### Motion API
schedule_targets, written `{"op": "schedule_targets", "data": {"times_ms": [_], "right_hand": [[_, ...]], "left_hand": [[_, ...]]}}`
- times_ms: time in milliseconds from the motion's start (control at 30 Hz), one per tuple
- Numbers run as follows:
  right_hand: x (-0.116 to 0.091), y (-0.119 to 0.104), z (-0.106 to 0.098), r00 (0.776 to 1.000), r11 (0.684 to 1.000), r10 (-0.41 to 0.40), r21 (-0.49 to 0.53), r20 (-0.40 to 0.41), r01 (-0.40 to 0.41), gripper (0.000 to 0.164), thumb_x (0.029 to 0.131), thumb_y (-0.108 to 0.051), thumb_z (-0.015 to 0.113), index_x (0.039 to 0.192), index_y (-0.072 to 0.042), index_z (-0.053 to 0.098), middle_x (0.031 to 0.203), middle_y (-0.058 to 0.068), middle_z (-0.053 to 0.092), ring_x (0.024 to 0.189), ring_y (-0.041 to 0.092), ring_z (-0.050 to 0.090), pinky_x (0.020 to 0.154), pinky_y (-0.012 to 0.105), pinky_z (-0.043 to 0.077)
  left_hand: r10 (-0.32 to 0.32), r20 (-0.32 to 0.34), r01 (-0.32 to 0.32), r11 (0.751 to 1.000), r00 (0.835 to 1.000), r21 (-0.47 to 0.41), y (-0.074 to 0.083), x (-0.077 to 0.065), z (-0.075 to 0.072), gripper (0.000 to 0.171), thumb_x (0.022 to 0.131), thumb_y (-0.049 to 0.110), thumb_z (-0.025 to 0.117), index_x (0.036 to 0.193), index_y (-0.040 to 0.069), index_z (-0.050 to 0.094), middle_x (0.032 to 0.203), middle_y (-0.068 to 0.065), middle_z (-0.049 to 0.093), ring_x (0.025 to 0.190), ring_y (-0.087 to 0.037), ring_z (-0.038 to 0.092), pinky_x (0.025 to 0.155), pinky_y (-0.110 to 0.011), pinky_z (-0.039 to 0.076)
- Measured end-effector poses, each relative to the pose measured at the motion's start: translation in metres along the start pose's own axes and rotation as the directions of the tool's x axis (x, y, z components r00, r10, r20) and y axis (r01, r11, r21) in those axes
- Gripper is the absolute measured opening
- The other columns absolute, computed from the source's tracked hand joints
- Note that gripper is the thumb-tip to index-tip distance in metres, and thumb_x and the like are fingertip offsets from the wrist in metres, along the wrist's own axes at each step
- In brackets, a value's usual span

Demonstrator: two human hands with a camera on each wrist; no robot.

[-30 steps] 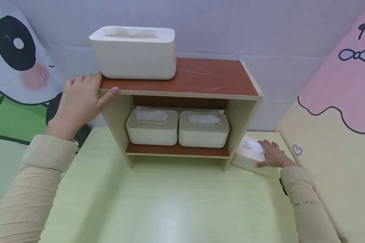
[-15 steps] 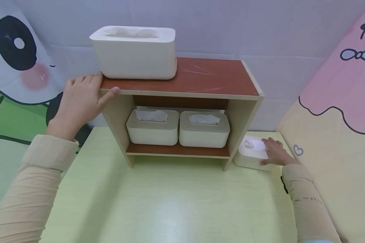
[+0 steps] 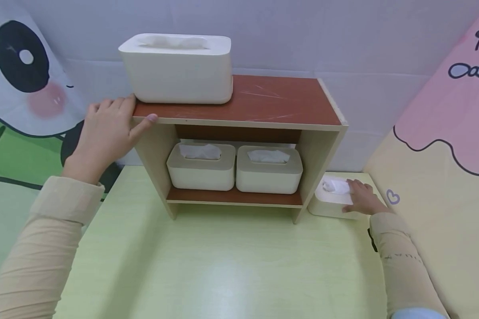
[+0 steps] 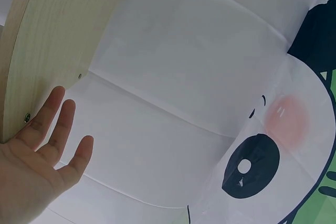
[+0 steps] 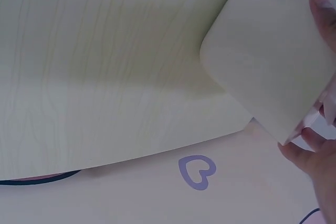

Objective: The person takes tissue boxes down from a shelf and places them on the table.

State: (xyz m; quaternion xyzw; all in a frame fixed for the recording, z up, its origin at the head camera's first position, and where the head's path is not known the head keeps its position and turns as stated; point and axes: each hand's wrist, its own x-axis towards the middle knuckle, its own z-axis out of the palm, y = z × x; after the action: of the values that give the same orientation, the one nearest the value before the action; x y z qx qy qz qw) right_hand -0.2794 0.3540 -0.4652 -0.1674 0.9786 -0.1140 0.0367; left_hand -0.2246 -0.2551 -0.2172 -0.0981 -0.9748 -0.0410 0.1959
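My left hand (image 3: 105, 133) rests on the left front corner of a small wooden shelf (image 3: 279, 102). Its thumb lies along the front edge of the brown top. In the left wrist view its fingers (image 4: 65, 124) are spread and fairly straight by the side panel (image 4: 58, 30). To the shelf's right, my right hand (image 3: 364, 198) holds a white tissue box (image 3: 327, 204) standing on the table. The thumb (image 5: 324, 17) is on the box's front face, and other fingers are at the top and far edge. A white tissue sticks out of its slot.
A larger white tissue box (image 3: 179, 75) stands on the shelf top, at the left. Two smaller tissue boxes (image 3: 201, 175) sit side by side on the lower board. The pale table (image 3: 223, 261) extends in front, with printed cloth walls (image 3: 435, 146) around it.
The right hand has turned the tissue box so its front lies nearly parallel to the shelf's, and shifted it slightly back and right. The left hand stays on the shelf corner.
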Motion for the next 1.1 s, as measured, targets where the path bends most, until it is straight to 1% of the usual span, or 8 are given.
{"op": "schedule_targets", "data": {"times_ms": [167, 367, 567, 667, 800, 967, 1033, 1100], "right_hand": [[0.004, 0.0, -0.001, 1.0, 1.0, 0.026, -0.002, 0.013, -0.026, 0.098, 0.062, -0.024, 0.082, 0.132, 0.016, 0.025, 0.13, 0.038, 0.034, 0.117, 0.051, 0.033, 0.099, 0.063, 0.019], [0.004, -0.002, -0.004, 0.999, 0.999, 0.031, -0.021, 0.009, -0.031, 0.099, 0.062, -0.025, 0.082, 0.131, 0.016, 0.025, 0.129, 0.038, 0.036, 0.115, 0.053, 0.035, 0.096, 0.064, 0.025], [0.0, -0.007, -0.011, 0.996, 0.992, 0.081, 0.09, 0.028, -0.084, 0.1, 0.065, -0.023, 0.08, 0.135, 0.014, 0.02, 0.131, 0.037, 0.031, 0.111, 0.058, 0.032, 0.087, 0.07, 0.029], [-0.003, -0.01, -0.017, 0.998, 0.992, 0.063, 0.106, 0.009, -0.064, 0.097, 0.065, -0.024, 0.08, 0.134, 0.015, 0.025, 0.128, 0.037, 0.036, 0.108, 0.057, 0.035, 0.087, 0.068, 0.03], [-0.005, -0.015, -0.029, 1.0, 0.999, 0.012, 0.051, -0.006, -0.012, 0.087, 0.071, -0.03, 0.076, 0.131, 0.015, 0.031, 0.124, 0.036, 0.042, 0.108, 0.054, 0.04, 0.089, 0.065, 0.031], [-0.005, -0.026, -0.051, 0.997, 0.999, 0.037, 0.001, 0.07, -0.038, 0.079, 0.084, -0.039, 0.061, 0.136, 0.01, 0.027, 0.135, 0.035, 0.032, 0.118, 0.059, 0.029, 0.087, 0.072, 0.028], [-0.006, -0.032, -0.06, 0.995, 0.999, 0.047, -0.012, 0.085, -0.046, 0.076, 0.087, -0.04, 0.057, 0.137, 0.008, 0.026, 0.137, 0.035, 0.029, 0.119, 0.06, 0.026, 0.085, 0.074, 0.027], [-0.006, -0.036, -0.068, 0.996, 0.998, 0.04, -0.043, 0.076, -0.037, 0.074, 0.088, -0.041, 0.056, 0.137, 0.008, 0.029, 0.136, 0.034, 0.03, 0.118, 0.06, 0.026, 0.084, 0.074, 0.028]], "left_hand": [[-0.004, 0.005, 0.004, 1.0, 1.0, 0.0, 0.0, 0.0, -0.001, 0.071, 0.092, 0.059, 0.03, 0.12, -0.005, 0.041, 0.115, -0.028, 0.048, 0.111, -0.048, 0.039, 0.091, -0.061, 0.024], [-0.008, 0.005, 0.008, 1.0, 1.0, -0.001, 0.001, -0.002, -0.001, 0.072, 0.092, 0.06, 0.029, 0.121, -0.005, 0.041, 0.115, -0.028, 0.048, 0.11, -0.047, 0.04, 0.091, -0.06, 0.025], [-0.01, 0.006, 0.01, 1.0, 1.0, -0.006, 0.001, -0.002, -0.002, 0.071, 0.092, 0.059, 0.03, 0.12, -0.004, 0.041, 0.114, -0.028, 0.049, 0.111, -0.047, 0.04, 0.091, -0.06, 0.024], [-0.007, 0.003, 0.007, 1.0, 1.0, -0.008, 0.001, -0.001, -0.002, 0.07, 0.092, 0.059, 0.03, 0.118, -0.004, 0.041, 0.114, -0.028, 0.049, 0.111, -0.047, 0.039, 0.092, -0.06, 0.024], [-0.007, 0.006, 0.007, 1.0, 1.0, -0.005, 0.001, -0.001, -0.002, 0.071, 0.092, 0.06, 0.03, 0.119, -0.004, 0.041, 0.115, -0.028, 0.048, 0.112, -0.047, 0.039, 0.092, -0.061, 0.024], [-0.006, 0.001, 0.006, 1.0, 1.0, 0.01, 0.001, -0.002, -0.002, 0.072, 0.092, 0.06, 0.03, 0.121, -0.005, 0.041, 0.117, -0.029, 0.048, 0.112, -0.049, 0.038, 0.09, -0.061, 0.024], [-0.005, -0.007, 0.005, 1.0, 1.0, 0.017, 0.001, -0.002, -0.002, 0.071, 0.092, 0.06, 0.03, 0.119, -0.005, 0.041, 0.117, -0.03, 0.048, 0.111, -0.049, 0.038, 0.089, -0.061, 0.025], [-0.007, -0.006, 0.008, 1.0, 1.0, 0.021, 0.001, -0.002, -0.002, 0.071, 0.092, 0.06, 0.03, 0.12, -0.005, 0.041, 0.117, -0.03, 0.048, 0.111, -0.05, 0.038, 0.088, -0.061, 0.025]]}}
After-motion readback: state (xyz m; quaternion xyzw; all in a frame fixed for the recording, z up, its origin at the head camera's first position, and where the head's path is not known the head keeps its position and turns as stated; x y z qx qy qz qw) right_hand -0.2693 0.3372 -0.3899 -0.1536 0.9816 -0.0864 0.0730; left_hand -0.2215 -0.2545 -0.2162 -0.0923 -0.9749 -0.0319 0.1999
